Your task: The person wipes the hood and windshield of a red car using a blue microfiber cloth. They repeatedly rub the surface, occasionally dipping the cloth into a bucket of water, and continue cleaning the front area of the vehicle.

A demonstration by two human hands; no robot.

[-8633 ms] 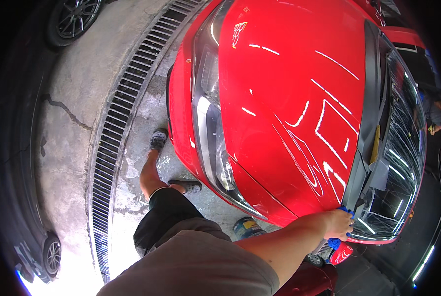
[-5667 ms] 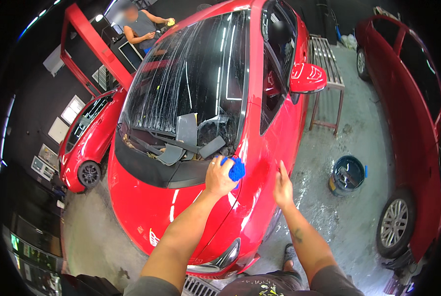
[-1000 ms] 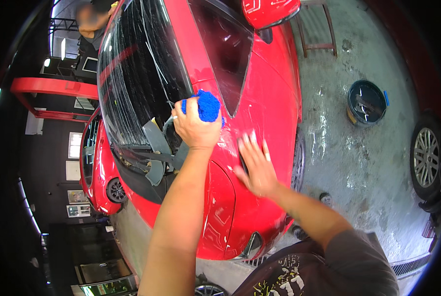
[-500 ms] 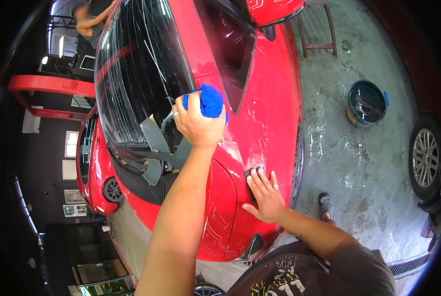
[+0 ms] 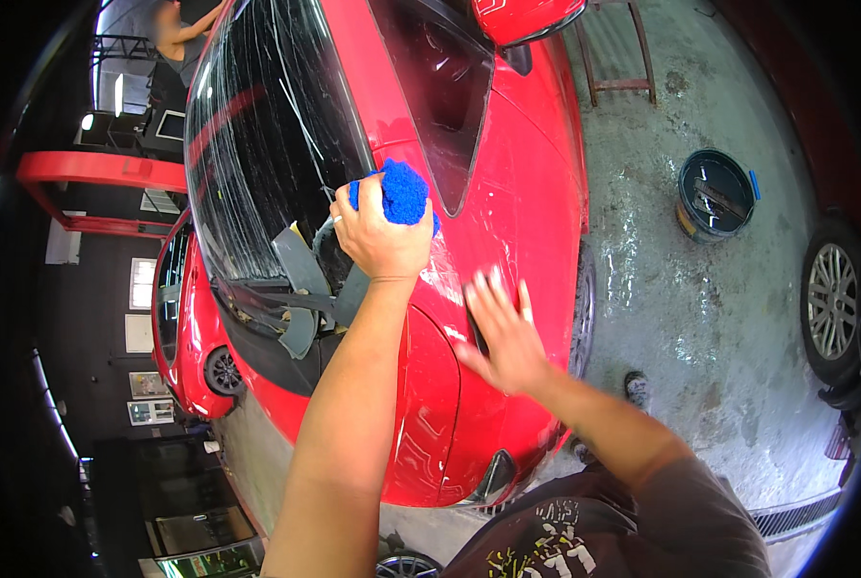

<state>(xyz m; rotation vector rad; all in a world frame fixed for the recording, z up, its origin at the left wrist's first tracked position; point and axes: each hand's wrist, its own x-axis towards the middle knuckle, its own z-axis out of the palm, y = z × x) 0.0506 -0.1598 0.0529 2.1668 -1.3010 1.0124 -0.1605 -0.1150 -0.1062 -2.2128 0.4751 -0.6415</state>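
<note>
Head view: blue cloth (image 5: 404, 191) is being clutched by left hand (image 5: 382, 231), fingers curled round it, over the pillar base between windshield (image 5: 267, 173) and side window (image 5: 442, 106). Dark pad (image 5: 475, 328) is being mostly covered by right hand (image 5: 501, 335) on fender (image 5: 541, 212); fingers are being held straight, grip can't be told. Paint could be getting scratched if grit is being trapped under pad; wetness, if any, could be causing slips. Snagging is being risked at grey pieces (image 5: 299, 262) beside left arm. Reach up the side is being limited by mirror (image 5: 527, 19); footing is possibly being hindered by bucket (image 5: 692, 220).
</note>
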